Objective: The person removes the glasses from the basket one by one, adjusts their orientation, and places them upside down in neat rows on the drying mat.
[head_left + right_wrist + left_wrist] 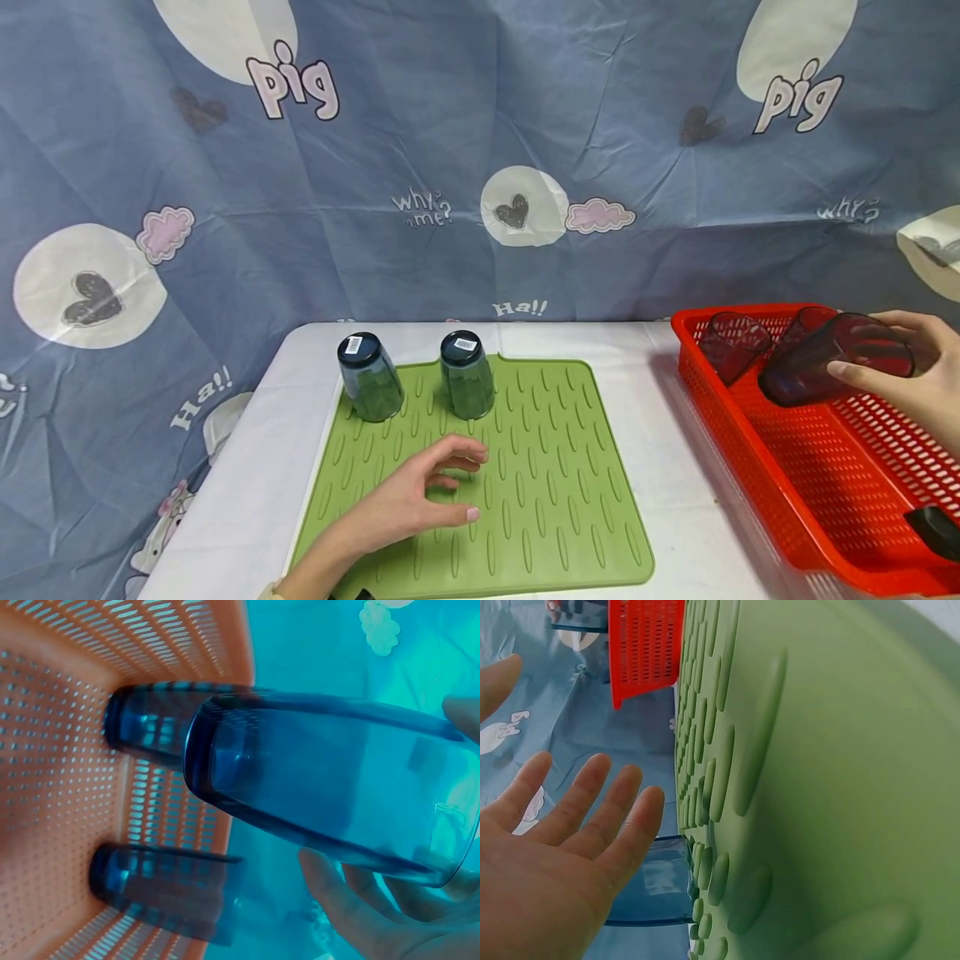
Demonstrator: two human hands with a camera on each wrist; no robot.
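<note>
My right hand [918, 367] grips a dark blue glass [817, 367] near its rim, tilted over the red basket [787, 500]. In the right wrist view the thumb and fingers hold this glass [322, 780] from both sides. Two more glasses stand in the basket, one in the far left corner [733, 343] and another [150, 724] partly behind the held one. My left hand [420, 500] hovers over the green drying mat [555, 467], fingers loosely bent and nothing in them. Beyond it, two upside-down glasses, the left one [371, 379] and the right one [468, 379], stand on the mat.
A white-covered table [645, 400] lies under the mat and basket. Behind it hangs a blue printed cloth [420, 150]. The basket's raised left wall [738, 450] stands between its inside and the mat. A black object [933, 532] shows at the basket's right.
</note>
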